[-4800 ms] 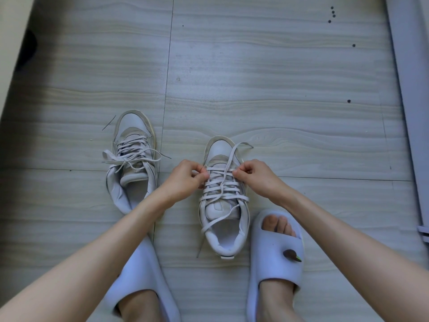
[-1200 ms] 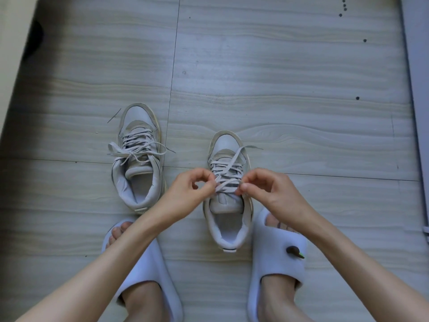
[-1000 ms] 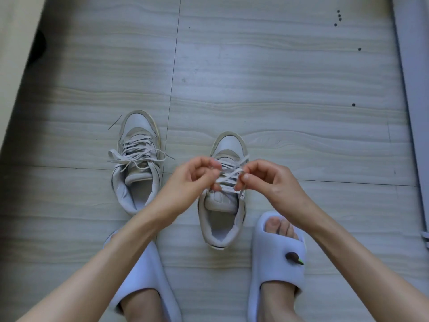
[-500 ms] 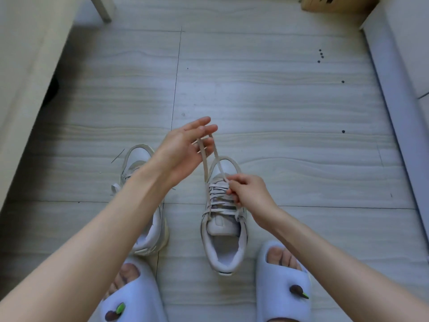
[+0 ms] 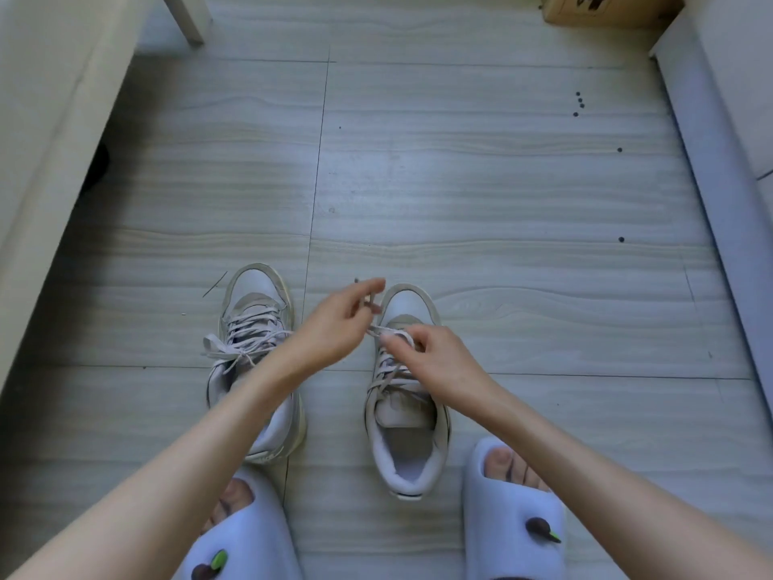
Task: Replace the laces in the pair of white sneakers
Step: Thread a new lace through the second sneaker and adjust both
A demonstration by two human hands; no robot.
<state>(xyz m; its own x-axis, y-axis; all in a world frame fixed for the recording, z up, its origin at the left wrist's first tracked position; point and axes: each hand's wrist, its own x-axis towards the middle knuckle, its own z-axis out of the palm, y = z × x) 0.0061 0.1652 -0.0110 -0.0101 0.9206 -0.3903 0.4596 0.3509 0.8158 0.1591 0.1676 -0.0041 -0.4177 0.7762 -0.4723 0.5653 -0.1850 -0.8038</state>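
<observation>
Two white sneakers stand on the floor, toes pointing away from me. The left sneaker [image 5: 255, 328] is laced, its lace ends loose. Over the right sneaker [image 5: 408, 437] both hands work the grey-white lace [image 5: 387, 372]. My left hand [image 5: 334, 328] is raised beside the toe and pinches a lace end between thumb and fingers. My right hand [image 5: 431, 362] sits on the upper eyelets and pinches the lace there; it hides part of the lacing.
My feet wear pale slides, the left slide [image 5: 242, 542] and the right slide [image 5: 514, 512], just behind the sneakers. A cream furniture side [image 5: 50, 119] runs along the left, a wall skirting [image 5: 719, 182] along the right, a cardboard box [image 5: 602, 8] at the far right.
My left hand has come down from its raised pull toward the toe, still holding the lace end. My right hand stays on the eyelets. The view has tilted further forward.
</observation>
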